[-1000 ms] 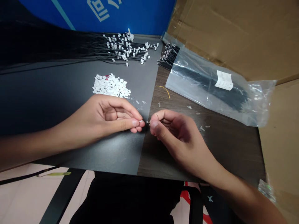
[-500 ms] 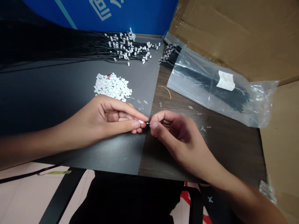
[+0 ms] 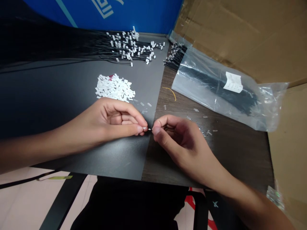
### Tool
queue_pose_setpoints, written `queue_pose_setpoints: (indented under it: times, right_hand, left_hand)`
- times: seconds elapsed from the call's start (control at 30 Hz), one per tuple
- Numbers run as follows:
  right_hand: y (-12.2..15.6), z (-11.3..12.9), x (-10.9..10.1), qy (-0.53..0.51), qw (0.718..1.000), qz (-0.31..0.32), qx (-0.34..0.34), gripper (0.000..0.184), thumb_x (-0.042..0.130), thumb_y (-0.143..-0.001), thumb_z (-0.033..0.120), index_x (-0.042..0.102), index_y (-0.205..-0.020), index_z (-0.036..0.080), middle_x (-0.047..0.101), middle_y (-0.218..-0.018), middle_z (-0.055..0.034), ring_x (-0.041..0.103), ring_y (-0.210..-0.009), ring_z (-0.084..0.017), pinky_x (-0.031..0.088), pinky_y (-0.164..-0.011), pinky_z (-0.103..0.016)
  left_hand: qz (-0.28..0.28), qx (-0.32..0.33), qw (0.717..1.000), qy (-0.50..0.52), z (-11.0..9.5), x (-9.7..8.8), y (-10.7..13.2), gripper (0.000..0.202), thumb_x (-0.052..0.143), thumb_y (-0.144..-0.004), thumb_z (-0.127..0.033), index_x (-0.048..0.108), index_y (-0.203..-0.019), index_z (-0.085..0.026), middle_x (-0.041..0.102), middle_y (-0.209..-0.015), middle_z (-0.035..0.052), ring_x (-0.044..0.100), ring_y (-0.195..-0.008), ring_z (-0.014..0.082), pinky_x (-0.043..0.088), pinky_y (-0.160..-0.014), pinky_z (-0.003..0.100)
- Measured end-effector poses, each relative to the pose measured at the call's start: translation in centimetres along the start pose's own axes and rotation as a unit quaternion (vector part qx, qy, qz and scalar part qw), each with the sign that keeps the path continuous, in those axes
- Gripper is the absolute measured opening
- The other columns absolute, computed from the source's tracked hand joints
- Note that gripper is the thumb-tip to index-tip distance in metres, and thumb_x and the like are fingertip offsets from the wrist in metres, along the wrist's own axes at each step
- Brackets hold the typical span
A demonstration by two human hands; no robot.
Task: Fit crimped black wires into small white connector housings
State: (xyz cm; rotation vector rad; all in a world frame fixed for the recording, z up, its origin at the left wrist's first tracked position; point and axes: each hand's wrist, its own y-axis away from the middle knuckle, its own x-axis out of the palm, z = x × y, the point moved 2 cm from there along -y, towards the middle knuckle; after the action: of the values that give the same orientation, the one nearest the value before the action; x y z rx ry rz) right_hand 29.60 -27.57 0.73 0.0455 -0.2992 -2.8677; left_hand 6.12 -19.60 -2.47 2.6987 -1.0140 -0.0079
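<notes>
Fingers of my left hand (image 3: 112, 119) are clamped on a tiny white housing (image 3: 144, 128), thumb (image 3: 140, 128) pressed over it. Fingers of my right hand (image 3: 182, 140) pinch together on a thin metal-tipped wire end (image 3: 150, 129), mostly hidden by the right thumb (image 3: 156, 131); I can't make out whether it has entered the housing. Both wrists lie low, and the hands nearly touch above the seam where a matte black sheet (image 3: 72, 95) meets the dark wood-grain surface (image 3: 216, 153). Ahead on the sheet sit a heap of white plastic housings (image 3: 114, 88) and a fan of fine black wires (image 3: 129, 52) ending in more housings. To the right, a clear plastic bag (image 3: 216, 89) holds black wires, beside a cardboard sheet (image 3: 240, 32) cut off by the frame.
</notes>
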Motion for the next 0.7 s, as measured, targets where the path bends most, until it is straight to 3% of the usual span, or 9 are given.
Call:
queue_pose_setpoints:
  times: [0.23,0.47,0.57,0.7]
  right_hand:
    - [-0.06,-0.17,0.08,0.001,1.0,0.004,0.011,0.033,0.1,-0.111,0.037,0.075,-0.096,0.022,0.059,-0.079,0.0068,0.05,-0.07,-0.013,0.052,-0.07,-0.028]
    - [-0.22,-0.28,0.44,-0.073,0.997,0.015,0.029,0.032,0.105,-0.105,0.025,0.075,-0.095,0.02,0.067,-0.084,0.0045,0.059,-0.075,-0.012,0.055,-0.075,-0.025]
    - [-0.22,-0.39,0.54,-0.097,0.994,0.016,0.051,0.031,0.105,-0.105,0.026,0.076,-0.096,0.019,0.069,-0.085,0.0032,0.06,-0.077,-0.013,0.052,-0.072,-0.024]
    - [-0.11,-0.41,0.51,-0.109,0.992,0.019,0.066,0.032,0.107,-0.103,0.026,0.076,-0.095,0.019,0.069,-0.086,0.0015,0.06,-0.079,-0.014,0.049,-0.07,-0.024]
  left_hand:
    - [-0.008,0.001,1.0,0.014,0.07,-0.05,0.28,0.005,0.107,-0.1,-0.036,0.105,-0.102,-0.032,0.095,-0.098,0.0007,0.088,-0.092,0.0181,0.069,-0.086,0.019]
    - [-0.008,-0.037,0.999,-0.02,0.43,-0.28,0.65,0.023,0.112,-0.097,-0.047,0.107,-0.113,-0.031,0.099,-0.109,0.0075,0.094,-0.095,0.0221,0.074,-0.08,0.018]
    - [0.001,-0.031,0.999,-0.015,0.41,-0.16,0.54,0.026,0.116,-0.093,-0.043,0.108,-0.114,-0.029,0.101,-0.115,0.0097,0.097,-0.097,0.0231,0.075,-0.08,0.016]
    - [0.004,0.003,1.0,-0.002,-0.21,0.29,0.28,0.019,0.116,-0.092,-0.033,0.108,-0.108,-0.036,0.101,-0.11,0.0036,0.1,-0.1,0.0211,0.077,-0.087,0.014]
